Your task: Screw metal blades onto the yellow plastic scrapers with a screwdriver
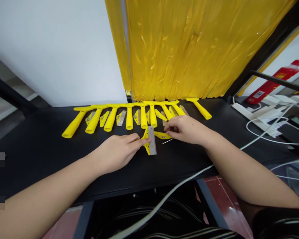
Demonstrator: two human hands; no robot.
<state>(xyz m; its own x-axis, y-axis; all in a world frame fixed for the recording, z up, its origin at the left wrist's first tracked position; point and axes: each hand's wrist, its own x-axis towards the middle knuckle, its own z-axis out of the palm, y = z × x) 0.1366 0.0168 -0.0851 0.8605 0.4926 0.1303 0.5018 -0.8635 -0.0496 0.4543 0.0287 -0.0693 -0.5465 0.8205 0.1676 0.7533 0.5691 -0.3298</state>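
Note:
My left hand point(116, 151) grips a small yellow plastic scraper head, its index finger pressing a flat grey metal blade point(152, 142) against it. The blade stands roughly lengthwise, pointing toward me. To the right, my right hand point(185, 129) is closed, thumb and fingertips curled together just over a loose yellow scraper plate point(161, 135) with a screw in it. Whatever those fingers pinch, if anything, is hidden. A thin metal piece point(167, 141) lies just below them. Behind both hands runs a row of yellow scraper handles point(109, 121), with yellow plates and grey blades between them.
Everything lies on a black tabletop point(47, 132). One more yellow handle point(202, 110) lies apart at the right. A red bottle point(274, 81), white plastic parts and white cables point(261, 131) crowd the right side. Yellow film point(189, 49) hangs behind; a cable crosses the front edge.

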